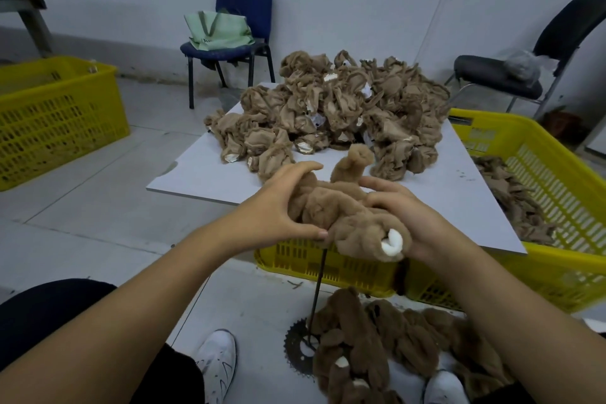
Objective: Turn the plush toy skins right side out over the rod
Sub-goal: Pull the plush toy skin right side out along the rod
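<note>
A brown furry plush skin (347,210) with a white tip sits over the top of a thin dark rod (317,292), one limb sticking up. My left hand (278,207) grips its left side, thumb underneath near the rod. My right hand (413,223) holds its right side, fingers curled round the fur. The rod stands on a toothed metal disc (296,349) on the floor. A big heap of inside-out tan skins (334,115) lies on the white board (203,170) beyond my hands. Furry turned skins (393,351) are piled on the floor by the rod's base.
A yellow crate (541,174) holding more skins sits under the board at right; another yellow crate (59,121) stands at left. A blue chair (242,26) with a green bag and a black chair (511,75) are by the wall. My white shoes (218,361) flank the disc.
</note>
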The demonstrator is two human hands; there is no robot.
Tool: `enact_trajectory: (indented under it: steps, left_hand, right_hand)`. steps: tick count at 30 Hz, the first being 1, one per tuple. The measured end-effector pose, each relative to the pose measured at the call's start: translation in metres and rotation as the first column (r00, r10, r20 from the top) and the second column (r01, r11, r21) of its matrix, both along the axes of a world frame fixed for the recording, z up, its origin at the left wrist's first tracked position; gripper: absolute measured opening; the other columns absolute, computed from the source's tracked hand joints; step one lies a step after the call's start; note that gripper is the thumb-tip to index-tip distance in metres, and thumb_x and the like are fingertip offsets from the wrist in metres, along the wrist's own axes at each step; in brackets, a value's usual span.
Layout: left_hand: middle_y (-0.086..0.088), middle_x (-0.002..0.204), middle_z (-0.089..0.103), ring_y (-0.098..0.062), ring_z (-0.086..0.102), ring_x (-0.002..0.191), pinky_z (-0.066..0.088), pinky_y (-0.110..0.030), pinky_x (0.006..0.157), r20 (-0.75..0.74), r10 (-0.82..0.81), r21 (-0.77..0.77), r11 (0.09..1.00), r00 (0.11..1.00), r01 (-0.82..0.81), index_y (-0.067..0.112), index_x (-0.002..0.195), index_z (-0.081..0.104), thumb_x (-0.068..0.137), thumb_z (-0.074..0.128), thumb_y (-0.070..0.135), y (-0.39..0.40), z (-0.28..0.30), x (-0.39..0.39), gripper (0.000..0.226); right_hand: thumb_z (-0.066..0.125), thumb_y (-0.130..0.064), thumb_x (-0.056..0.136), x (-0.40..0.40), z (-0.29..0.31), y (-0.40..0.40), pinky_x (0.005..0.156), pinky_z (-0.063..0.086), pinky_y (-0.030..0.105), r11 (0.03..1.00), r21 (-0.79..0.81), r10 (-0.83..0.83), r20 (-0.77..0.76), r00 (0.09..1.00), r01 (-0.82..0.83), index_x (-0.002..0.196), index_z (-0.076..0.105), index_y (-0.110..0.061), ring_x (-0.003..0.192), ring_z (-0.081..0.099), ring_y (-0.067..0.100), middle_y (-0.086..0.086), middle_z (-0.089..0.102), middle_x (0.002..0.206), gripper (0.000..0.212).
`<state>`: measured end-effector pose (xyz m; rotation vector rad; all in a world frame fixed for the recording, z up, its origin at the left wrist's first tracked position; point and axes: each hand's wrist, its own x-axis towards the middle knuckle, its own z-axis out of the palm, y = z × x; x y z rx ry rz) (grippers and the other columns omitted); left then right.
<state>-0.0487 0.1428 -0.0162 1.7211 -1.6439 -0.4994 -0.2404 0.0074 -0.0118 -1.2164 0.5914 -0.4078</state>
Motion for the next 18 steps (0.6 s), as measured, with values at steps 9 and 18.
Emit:
enact_trajectory:
  steps: [9,18]
  left_hand:
    - [0.001,0.081,0.061,-0.019,0.058,0.075,0.047,-0.03,0.061,-0.483,0.51,0.204,0.856,0.711,-0.476,0.019,0.089,0.055,0.09,0.063,0.056,-0.003,0.001,-0.026,0.038]
    - [0.008,0.099,0.075,-0.001,0.071,0.09,0.056,-0.015,0.072,-0.565,0.244,0.055,0.964,0.788,-0.259,0.022,0.106,0.064,0.086,0.078,0.019,-0.009,0.002,-0.038,0.025]
  right_hand:
    - [0.048,0.013,0.081,0.002,-0.02,0.013,0.083,0.055,0.041,0.967,0.25,-0.056,0.013,0.998,0.051,0.121,0.061,0.008,0.096,0.067,0.033,0.023,0.066,0.109,0.042]
    - [0.056,0.004,0.088,0.007,-0.025,0.036,0.075,0.059,0.034,0.996,0.079,-0.052,0.055,0.997,0.048,0.117,0.069,-0.003,0.103,0.071,0.028,0.016,0.073,0.111,0.033]
